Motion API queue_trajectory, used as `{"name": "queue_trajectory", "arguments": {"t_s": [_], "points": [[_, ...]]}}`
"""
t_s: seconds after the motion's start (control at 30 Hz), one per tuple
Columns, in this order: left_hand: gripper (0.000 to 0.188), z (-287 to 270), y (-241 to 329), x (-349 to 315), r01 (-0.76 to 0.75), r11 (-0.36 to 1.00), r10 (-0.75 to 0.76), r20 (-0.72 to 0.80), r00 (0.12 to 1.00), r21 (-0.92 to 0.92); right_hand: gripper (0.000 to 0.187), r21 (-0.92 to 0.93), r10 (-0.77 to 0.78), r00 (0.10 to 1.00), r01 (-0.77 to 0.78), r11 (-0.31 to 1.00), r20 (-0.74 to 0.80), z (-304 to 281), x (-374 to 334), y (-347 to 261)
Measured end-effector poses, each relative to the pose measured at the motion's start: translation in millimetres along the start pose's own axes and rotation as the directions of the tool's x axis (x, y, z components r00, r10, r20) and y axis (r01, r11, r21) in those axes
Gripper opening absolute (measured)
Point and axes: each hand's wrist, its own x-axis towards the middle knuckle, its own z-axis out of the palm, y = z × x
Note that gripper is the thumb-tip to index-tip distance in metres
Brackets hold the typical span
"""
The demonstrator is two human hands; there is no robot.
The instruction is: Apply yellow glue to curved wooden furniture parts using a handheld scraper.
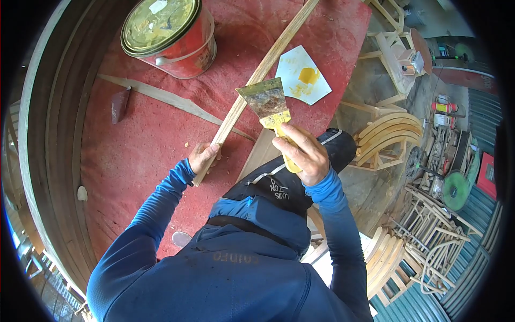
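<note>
A long wooden strip [257, 76] slants from near my lap up toward the far edge of the view. Its near end is gripped by my left hand [204, 156], fingers wrapped round it. My right hand [307, 155] is closed on the yellow handle of a putty knife [266, 101]. The knife's wide, stained blade points away from me and overlaps the strip in view; whether they touch I cannot tell. Just right of the strip lies a white board [303, 75] with a dab of yellow putty [309, 75] and smears on it.
A red bucket [185, 55] with a stained lid stands at the far left on the red surface [139, 155]. A thin, tapered wooden piece [171, 100] lies near it, beside a dark scrap [120, 104]. Curved wooden parts [389, 134] and wooden frames [437, 241] are at the right.
</note>
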Motion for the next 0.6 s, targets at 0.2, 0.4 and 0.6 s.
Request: {"name": "queue_trajectory", "arguments": {"t_s": [0.2, 0.4, 0.6], "points": [[0.069, 2, 4, 0, 0.005, 1.0, -0.004, 0.021, 1.0, -0.021, 0.04, -0.033, 0.007, 0.999, -0.006, 0.999, 0.037, 3, -5, 3], [0.069, -1, -2, 0, 0.008, 0.999, -0.007, 0.025, 1.0, -0.032, 0.037, 0.001, 0.059, 0.997, -0.059, 0.998, 0.042, -8, -4, -6], [0.069, 2, 4, -1, -0.004, 1.0, 0.004, 0.011, 1.0, -0.019, 0.036, -0.012, 0.057, 0.998, -0.057, 0.998, 0.008, -6, 5, -7]]}}
